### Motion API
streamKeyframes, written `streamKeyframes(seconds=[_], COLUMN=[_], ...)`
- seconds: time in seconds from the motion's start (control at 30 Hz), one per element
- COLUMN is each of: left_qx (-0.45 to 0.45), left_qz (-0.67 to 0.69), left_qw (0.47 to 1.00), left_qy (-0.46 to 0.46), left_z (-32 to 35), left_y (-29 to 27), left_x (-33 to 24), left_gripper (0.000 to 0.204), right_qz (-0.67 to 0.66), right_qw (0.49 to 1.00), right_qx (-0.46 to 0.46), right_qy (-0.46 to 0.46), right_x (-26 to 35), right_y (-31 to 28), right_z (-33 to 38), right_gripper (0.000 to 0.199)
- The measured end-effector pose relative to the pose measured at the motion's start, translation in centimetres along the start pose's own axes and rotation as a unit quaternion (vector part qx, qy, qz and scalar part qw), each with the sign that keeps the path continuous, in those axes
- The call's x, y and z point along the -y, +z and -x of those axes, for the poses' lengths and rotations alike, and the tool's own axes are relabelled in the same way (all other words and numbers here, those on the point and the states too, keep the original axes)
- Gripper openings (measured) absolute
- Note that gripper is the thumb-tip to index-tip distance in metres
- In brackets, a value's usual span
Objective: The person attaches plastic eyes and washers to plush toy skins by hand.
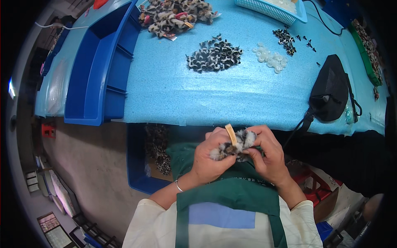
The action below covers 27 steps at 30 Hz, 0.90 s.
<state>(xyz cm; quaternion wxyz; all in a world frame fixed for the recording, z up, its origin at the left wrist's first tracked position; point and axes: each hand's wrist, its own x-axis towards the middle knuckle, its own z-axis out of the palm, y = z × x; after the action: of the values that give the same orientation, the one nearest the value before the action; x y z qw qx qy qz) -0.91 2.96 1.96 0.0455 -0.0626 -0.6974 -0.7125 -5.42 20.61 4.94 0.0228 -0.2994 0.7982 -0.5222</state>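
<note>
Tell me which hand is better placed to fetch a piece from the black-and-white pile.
Probably right. The right hand only pinches the edge of the furry piece; the left hand wraps it. The black-and-white pile lies ahead, about centred.

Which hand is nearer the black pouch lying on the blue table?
Right. The right hand sits below and left of the black pouch, gripping the furry piece; the left hand is farther left.

A light blue bench (165,91) carries a heap of spotted furry pieces (175,16) at its far edge, a pile of black-and-white rings (214,56) mid-bench, white discs (271,58), small black parts (285,40) (some scattered), a black pouch (330,89) toward the right edge, and a blue tray (97,66) at the left edge.
</note>
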Motion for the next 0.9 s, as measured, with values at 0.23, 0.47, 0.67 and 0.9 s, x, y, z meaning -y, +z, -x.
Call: streamKeyframes(seconds=[0.23,0.47,0.67,0.9], left_qx=[0.057,0.063,0.036,0.058], left_qz=[-0.118,-0.090,-0.041,-0.032], left_qw=[0.973,0.975,0.985,0.995], left_qy=[0.191,0.194,0.164,0.076], left_z=[-1.0,-1.7,-1.6,-2.1], left_y=[0.0,-0.2,-0.4,-0.9], left_x=[-0.8,-0.1,0.8,1.6], left_gripper=[0.046,0.046,0.051,0.040], right_qz=[-0.009,-0.194,-0.069,0.105], right_qw=[0.988,0.980,0.992,0.991], right_qx=[-0.050,-0.043,-0.014,-0.010], right_qy=[-0.146,-0.033,-0.104,-0.080], right_x=[-1.5,-2.4,-1.8,-3.2], right_y=[0.4,0.6,0.0,-4.0], right_z=[0.7,0.8,0.1,-5.4], right_gripper=[0.041,0.027,0.034,0.015])
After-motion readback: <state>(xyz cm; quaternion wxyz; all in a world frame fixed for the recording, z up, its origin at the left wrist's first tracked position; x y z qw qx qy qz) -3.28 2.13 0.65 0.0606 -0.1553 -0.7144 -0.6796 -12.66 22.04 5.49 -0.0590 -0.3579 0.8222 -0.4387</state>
